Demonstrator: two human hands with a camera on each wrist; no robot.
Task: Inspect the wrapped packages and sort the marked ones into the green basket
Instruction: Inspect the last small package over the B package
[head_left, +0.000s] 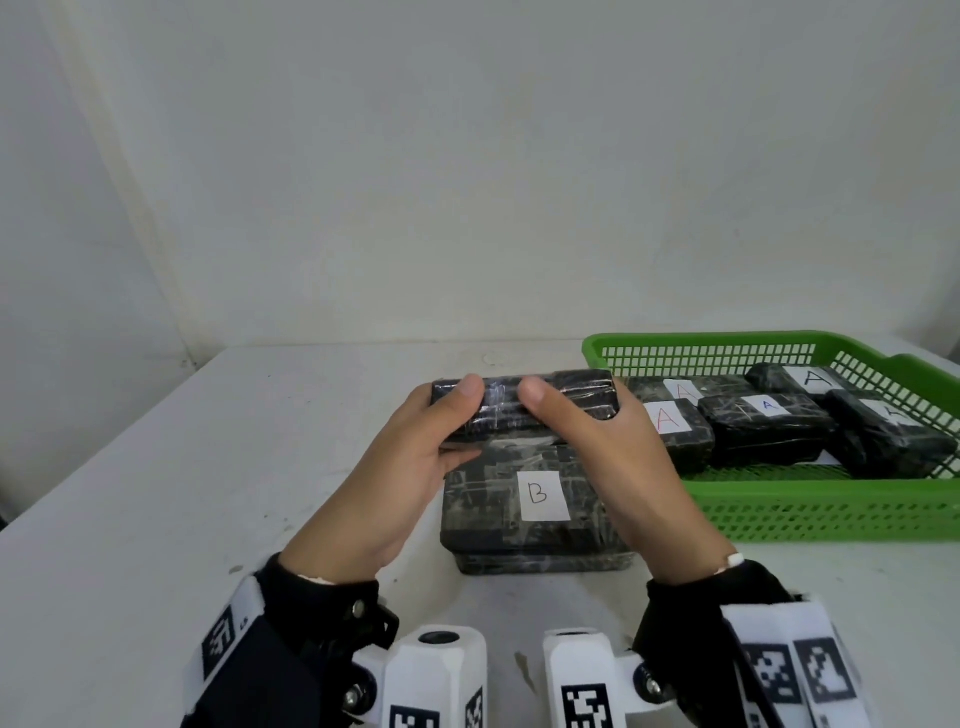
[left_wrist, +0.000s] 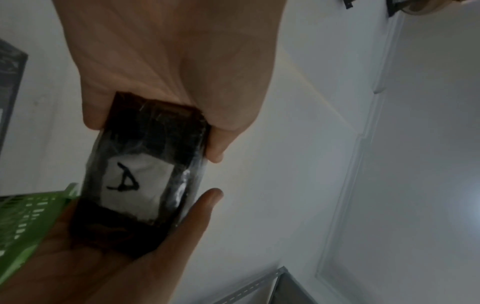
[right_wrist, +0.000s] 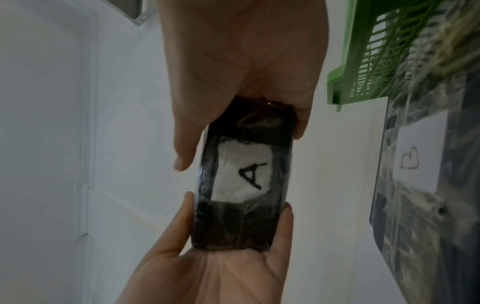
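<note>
Package (head_left: 524, 402) lengthwise between hands, label underneath

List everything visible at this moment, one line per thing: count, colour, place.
Black plastic-wrapped package held up: one, black with a white label marked A on its far face, in the air over the table, gripped at both ends.
Black wrapped packages stacked on the table: two at least, top one with a white label marked B, below the held package.
Black wrapped packages in the basket: about five, white labels marked A where readable.
Green slotted plastic basket: one, on the table at right.
White table: one, against a white wall.
Hands: left hand and right hand, each gripping one end of the held package.
</note>
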